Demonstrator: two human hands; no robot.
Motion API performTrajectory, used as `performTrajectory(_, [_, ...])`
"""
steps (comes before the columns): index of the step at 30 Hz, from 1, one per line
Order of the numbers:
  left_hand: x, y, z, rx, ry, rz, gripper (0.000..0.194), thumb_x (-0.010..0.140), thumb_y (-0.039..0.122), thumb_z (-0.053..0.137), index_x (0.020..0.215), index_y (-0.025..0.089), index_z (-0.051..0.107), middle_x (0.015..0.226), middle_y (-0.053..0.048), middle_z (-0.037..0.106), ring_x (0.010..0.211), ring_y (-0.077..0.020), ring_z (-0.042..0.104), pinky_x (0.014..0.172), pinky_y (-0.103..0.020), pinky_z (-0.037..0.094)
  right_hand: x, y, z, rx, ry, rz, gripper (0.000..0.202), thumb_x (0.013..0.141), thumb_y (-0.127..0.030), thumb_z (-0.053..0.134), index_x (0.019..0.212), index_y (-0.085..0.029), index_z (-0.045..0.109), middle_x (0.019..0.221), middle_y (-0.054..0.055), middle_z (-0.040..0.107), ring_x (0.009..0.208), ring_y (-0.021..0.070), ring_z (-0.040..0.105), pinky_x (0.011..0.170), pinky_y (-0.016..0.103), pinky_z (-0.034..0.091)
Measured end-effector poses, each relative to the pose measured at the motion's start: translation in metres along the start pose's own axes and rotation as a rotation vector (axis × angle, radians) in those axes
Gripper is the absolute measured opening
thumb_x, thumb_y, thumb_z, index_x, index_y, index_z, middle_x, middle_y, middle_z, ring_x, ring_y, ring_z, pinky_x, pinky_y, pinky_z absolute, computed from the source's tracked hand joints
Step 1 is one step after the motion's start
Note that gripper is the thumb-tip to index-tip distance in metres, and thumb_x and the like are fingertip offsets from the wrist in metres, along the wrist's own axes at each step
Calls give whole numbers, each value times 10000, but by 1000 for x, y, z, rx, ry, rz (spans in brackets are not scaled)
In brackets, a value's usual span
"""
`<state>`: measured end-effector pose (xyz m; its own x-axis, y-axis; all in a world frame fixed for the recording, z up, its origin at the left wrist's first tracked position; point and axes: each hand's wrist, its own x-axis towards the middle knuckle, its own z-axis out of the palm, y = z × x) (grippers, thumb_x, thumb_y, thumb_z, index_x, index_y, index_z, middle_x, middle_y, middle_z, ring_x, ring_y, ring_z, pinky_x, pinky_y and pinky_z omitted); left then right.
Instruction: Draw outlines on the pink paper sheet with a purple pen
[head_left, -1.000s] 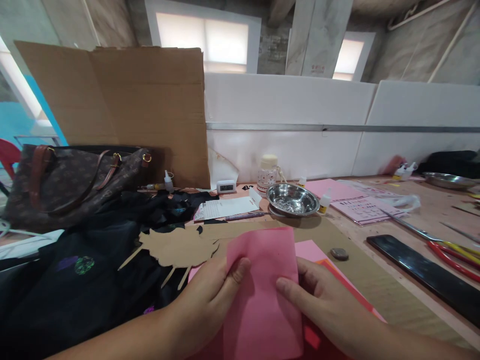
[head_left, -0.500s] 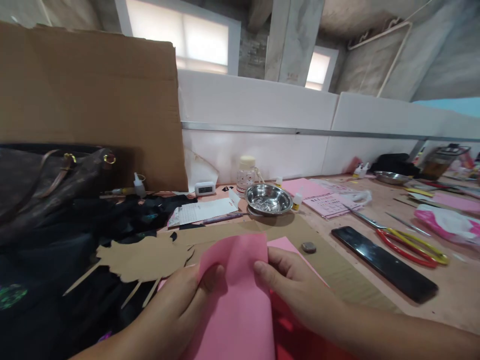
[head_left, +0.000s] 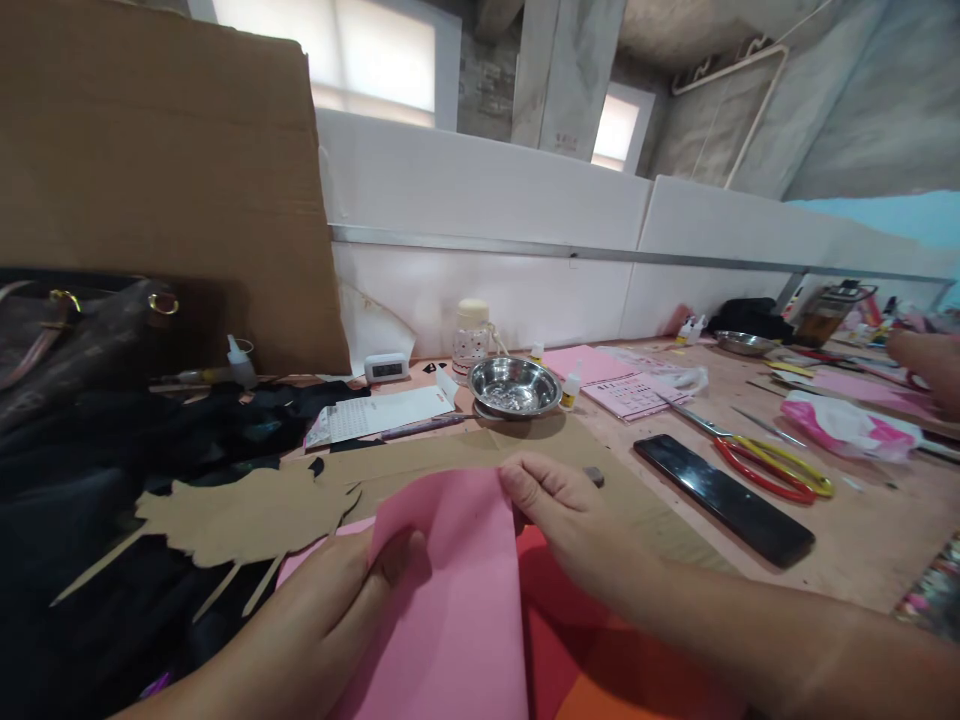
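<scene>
A pink sheet of paper [head_left: 457, 590] is held up between my two hands, its top edge curving. My left hand [head_left: 360, 590] grips its left side, thumb across the front. With thumb and fingers my right hand [head_left: 559, 510] pinches the top right corner. Below the sheet lie a red sheet [head_left: 559, 620] and an orange sheet [head_left: 622, 685], partly covered by my right forearm. Left of my hands, a brown cardboard cutout with jagged edges [head_left: 232, 515] rests on black fabric [head_left: 67, 560].
Beyond my hands stand a metal bowl [head_left: 514, 388] and a bottle [head_left: 471, 340]. To the right lie a black phone [head_left: 720, 498] and red-and-yellow-handled scissors [head_left: 776, 468]. Another person's hand [head_left: 930, 365] shows at the far right. A cardboard panel [head_left: 157, 190] rises at the left.
My right hand has moved up to the sheet's top right corner, while my left keeps its grip. The view has turned right; red and orange sheets show more, and another person's hand has appeared.
</scene>
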<state>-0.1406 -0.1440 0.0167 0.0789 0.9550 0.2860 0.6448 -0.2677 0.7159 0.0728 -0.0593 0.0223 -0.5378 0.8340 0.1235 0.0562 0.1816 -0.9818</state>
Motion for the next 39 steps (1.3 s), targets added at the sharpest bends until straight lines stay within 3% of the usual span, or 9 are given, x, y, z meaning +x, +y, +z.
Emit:
performTrajectory(3, [1,0,0,11,27,-5,535,1000,606,420,698,285,724,664,0,768,624,-236,735,600,-268,578,0,3,1,13,-9,4,587,966,-784,568,759,-234,583,754,17,630,739,200,612,707,333,527])
performTrajectory(6, [1,-5,0,6,31,-41,556,1006,624,403,757,289,770,730,-5,808,679,-248,770,610,-269,599,-1,10,4,7,-62,69,556,927,-759,660,840,-210,670,789,26,652,780,203,615,727,328,522])
performTrajectory(10, [-1,-14,-1,58,62,-78,632,998,695,371,652,272,688,657,-22,767,576,-230,716,518,-265,561,-3,19,9,74,-175,168,517,878,-696,765,951,-186,732,806,28,666,772,195,608,701,308,496])
performTrajectory(14, [0,-16,-2,13,102,-48,635,1033,665,382,615,260,635,629,-13,729,551,-190,656,538,-236,540,-4,21,11,82,-223,224,512,875,-678,778,903,-169,730,773,9,629,692,150,529,652,280,435])
performTrajectory(21, [1,-18,-2,-36,122,-68,614,1027,704,402,674,263,641,672,-22,737,616,-212,678,590,-261,547,-3,18,9,71,-222,242,430,881,-599,789,872,-177,709,820,24,640,734,161,531,653,286,407])
performTrajectory(28, [2,-19,-4,15,170,-147,681,974,814,366,630,266,578,627,-24,663,607,-225,621,584,-304,520,-1,16,11,167,-270,250,222,859,-368,788,949,-169,753,914,52,742,861,203,667,832,342,496])
performTrajectory(34, [5,-25,-1,-72,170,-293,727,866,943,379,588,274,442,526,31,425,482,-167,414,436,-295,388,1,21,7,147,-305,289,370,841,-380,853,1134,-166,778,828,27,726,732,170,633,715,304,483])
performTrajectory(39, [4,-34,0,-123,190,-359,756,846,978,390,624,261,480,581,23,475,533,-171,465,473,-288,436,1,19,9,188,-310,315,373,834,-384,856,1139,-177,799,808,21,726,774,183,667,744,308,509])
